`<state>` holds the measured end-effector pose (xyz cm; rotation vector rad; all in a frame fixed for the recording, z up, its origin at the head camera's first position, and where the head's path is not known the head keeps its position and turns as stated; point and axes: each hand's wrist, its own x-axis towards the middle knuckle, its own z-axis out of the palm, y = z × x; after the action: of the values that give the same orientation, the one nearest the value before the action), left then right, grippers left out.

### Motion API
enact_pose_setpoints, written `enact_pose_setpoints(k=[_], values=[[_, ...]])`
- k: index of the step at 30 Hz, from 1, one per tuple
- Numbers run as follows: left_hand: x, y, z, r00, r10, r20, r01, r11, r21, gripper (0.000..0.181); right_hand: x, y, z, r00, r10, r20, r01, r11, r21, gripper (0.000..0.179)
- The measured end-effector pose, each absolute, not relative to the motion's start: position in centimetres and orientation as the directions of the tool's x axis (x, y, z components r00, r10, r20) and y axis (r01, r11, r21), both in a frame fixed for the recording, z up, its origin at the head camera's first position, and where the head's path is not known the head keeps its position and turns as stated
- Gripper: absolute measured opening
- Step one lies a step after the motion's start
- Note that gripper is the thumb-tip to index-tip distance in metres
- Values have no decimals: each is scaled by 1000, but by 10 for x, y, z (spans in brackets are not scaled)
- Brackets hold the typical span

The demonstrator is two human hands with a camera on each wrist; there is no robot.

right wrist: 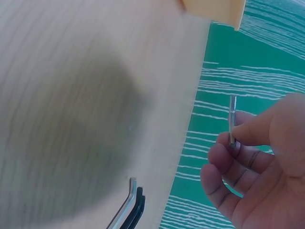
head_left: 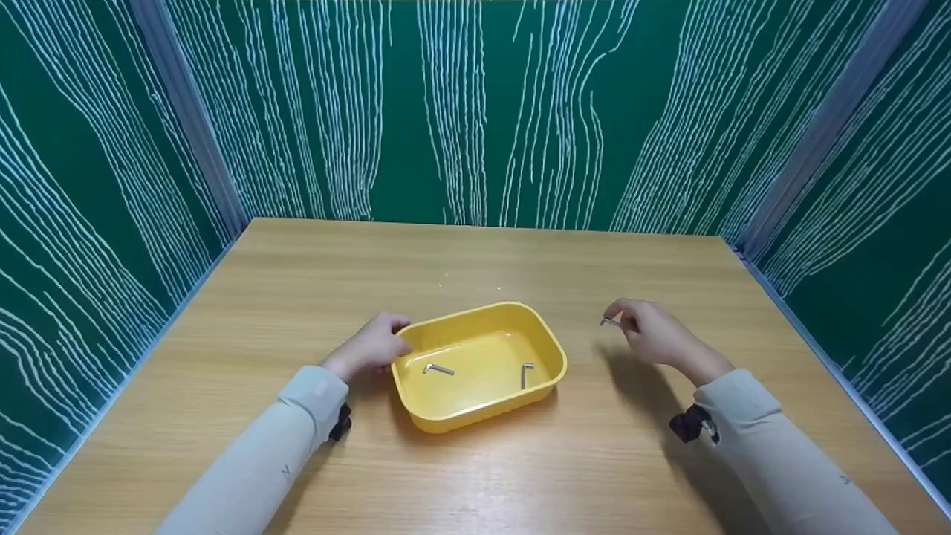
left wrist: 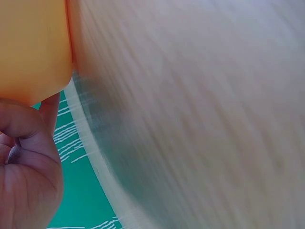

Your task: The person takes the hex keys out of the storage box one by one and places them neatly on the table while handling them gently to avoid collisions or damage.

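A yellow plastic tray sits in the middle of the wooden table. My left hand grips its left end, thumb over the rim, with the other fingers against the outside; the left wrist view shows that hand against the tray wall. Inside the tray lie two silver L-shaped hex keys, one hex key at the left and another hex key at the right. Off to the tray's right, above the table, my right hand pinches a third hex key between thumb and fingers.
Bent silver and dark metal pieces show at the bottom of the right wrist view; their kind is unclear. Green panels with white wavy lines enclose the table at the back and sides. Tiny pale specks lie behind the tray.
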<state>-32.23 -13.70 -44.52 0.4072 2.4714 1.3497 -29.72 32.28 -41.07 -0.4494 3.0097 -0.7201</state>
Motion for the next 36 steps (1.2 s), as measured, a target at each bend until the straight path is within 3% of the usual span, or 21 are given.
enact_pose_setpoints(k=[10,17,36], values=[[-321,-137,-445,-915,381,-136,71,482,873,24,-297,338,-417,-960,-276,41,-266,860,-435,36],[-322,-137,-446,-913,385,-133,82,494,866,25,-296,350,-418,-959,-280,-47,-233,870,-435,32],[-323,-137,-446,-917,381,-116,117,536,836,24,-284,373,-430,-956,-283,-73,-240,904,-354,27]])
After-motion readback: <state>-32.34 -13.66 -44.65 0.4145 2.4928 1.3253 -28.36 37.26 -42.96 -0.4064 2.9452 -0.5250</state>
